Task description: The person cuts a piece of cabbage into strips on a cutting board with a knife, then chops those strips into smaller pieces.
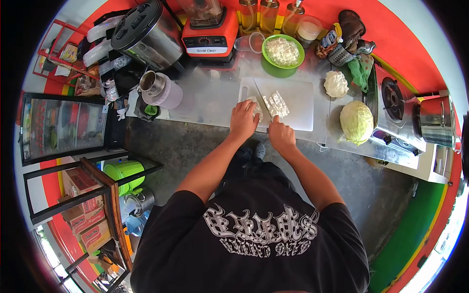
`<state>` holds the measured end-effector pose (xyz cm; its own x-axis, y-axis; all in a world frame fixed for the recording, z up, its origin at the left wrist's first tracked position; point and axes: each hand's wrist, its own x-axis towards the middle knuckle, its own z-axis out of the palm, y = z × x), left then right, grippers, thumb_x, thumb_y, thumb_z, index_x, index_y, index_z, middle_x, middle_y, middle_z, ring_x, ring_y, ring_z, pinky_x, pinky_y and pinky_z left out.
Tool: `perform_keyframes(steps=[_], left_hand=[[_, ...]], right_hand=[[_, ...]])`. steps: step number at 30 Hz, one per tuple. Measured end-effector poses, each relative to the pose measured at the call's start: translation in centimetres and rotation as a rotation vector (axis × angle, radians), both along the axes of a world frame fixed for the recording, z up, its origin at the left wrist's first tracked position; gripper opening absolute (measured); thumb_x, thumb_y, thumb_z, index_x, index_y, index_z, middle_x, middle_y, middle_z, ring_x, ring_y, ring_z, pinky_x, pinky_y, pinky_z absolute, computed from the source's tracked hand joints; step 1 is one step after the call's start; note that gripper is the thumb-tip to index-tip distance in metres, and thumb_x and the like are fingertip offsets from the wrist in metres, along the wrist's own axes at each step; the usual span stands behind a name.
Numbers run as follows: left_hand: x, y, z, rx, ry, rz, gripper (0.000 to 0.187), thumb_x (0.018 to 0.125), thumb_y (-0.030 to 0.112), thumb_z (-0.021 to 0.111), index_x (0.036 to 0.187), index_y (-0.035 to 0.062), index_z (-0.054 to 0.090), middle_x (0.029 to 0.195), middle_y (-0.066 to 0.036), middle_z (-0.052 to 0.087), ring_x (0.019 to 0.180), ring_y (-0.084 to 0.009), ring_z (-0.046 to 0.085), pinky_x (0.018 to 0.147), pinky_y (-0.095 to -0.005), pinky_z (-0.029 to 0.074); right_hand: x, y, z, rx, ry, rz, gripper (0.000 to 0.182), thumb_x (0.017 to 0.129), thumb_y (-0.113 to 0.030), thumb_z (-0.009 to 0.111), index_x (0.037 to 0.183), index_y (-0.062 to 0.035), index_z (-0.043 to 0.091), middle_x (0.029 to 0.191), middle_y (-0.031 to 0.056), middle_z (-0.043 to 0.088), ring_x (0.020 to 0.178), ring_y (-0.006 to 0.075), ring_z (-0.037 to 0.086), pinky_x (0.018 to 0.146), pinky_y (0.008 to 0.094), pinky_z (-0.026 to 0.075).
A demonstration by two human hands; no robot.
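Note:
A knife (pixel 261 94) points away from me over the white cutting board (pixel 304 102), its handle wrapped in my right hand (pixel 282 134). To the left of the blade, my left hand (pixel 244 118) rests with bent fingers on a pale white piece of food (pixel 256 106). Chopped white pieces (pixel 277 104) lie in a small pile just right of the blade. Behind the board, a green bowl (pixel 282 71) holds a heap of finely cut white food (pixel 283 52).
Right of the board are a cabbage (pixel 356 123), a white cauliflower-like head (pixel 336 84) and a gas stove (pixel 394 97). A red blender (pixel 207 40), a large pot (pixel 149 39) and a lidded jug (pixel 163 92) stand to the left. Bottles (pixel 269 15) line the back.

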<state>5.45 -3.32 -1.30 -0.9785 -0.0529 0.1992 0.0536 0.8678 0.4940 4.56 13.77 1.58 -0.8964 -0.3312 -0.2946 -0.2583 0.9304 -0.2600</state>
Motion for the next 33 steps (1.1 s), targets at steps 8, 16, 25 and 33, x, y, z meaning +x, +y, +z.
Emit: perform_keyframes(steps=[8, 16, 25, 33], left_hand=[[-0.6, 0.7, -0.2, 0.004, 0.065, 0.044, 0.039, 0.083, 0.021, 0.076, 0.117, 0.0054, 0.066, 0.125, -0.007, 0.064, 0.120, -0.0307, 0.056, 0.099, -0.0441, 0.045], [-0.8, 0.9, -0.1, 0.008, 0.008, 0.092, 0.039, 0.079, 0.020, 0.079, 0.114, 0.0068, 0.067, 0.123, -0.006, 0.066, 0.119, -0.0286, 0.058, 0.098, -0.0437, 0.046], [-0.6, 1.1, -0.6, 0.020, 0.041, 0.121, 0.039, 0.078, 0.019, 0.079, 0.113, 0.0067, 0.067, 0.125, -0.005, 0.067, 0.120, -0.0280, 0.059, 0.099, -0.0436, 0.046], [-0.1, 0.8, -0.1, -0.014, 0.051, 0.050, 0.041, 0.082, 0.022, 0.076, 0.117, 0.0040, 0.067, 0.127, -0.008, 0.066, 0.124, -0.0296, 0.056, 0.101, -0.0440, 0.044]], right_hand=[[1.8, 0.4, 0.8, -0.086, -0.041, 0.008, 0.033, 0.105, -0.034, 0.049, 0.109, -0.0008, 0.047, 0.080, 0.0256, 0.072, 0.076, 0.0464, 0.072, 0.068, 0.0559, 0.058], [2.9, 1.3, 1.0, -0.003, -0.023, 0.048, 0.031, 0.105, -0.032, 0.050, 0.109, -0.0006, 0.049, 0.074, 0.0203, 0.072, 0.072, 0.0412, 0.073, 0.065, 0.0509, 0.059], [3.4, 2.1, 0.2, 0.032, -0.110, 0.049, 0.031, 0.106, -0.032, 0.047, 0.110, -0.0007, 0.049, 0.079, 0.0220, 0.073, 0.077, 0.0430, 0.073, 0.068, 0.0532, 0.058], [-1.0, -1.1, -0.9, 0.033, -0.001, 0.125, 0.018, 0.101, -0.019, 0.050, 0.108, -0.0018, 0.050, 0.083, 0.0207, 0.075, 0.079, 0.0393, 0.075, 0.070, 0.0496, 0.061]])
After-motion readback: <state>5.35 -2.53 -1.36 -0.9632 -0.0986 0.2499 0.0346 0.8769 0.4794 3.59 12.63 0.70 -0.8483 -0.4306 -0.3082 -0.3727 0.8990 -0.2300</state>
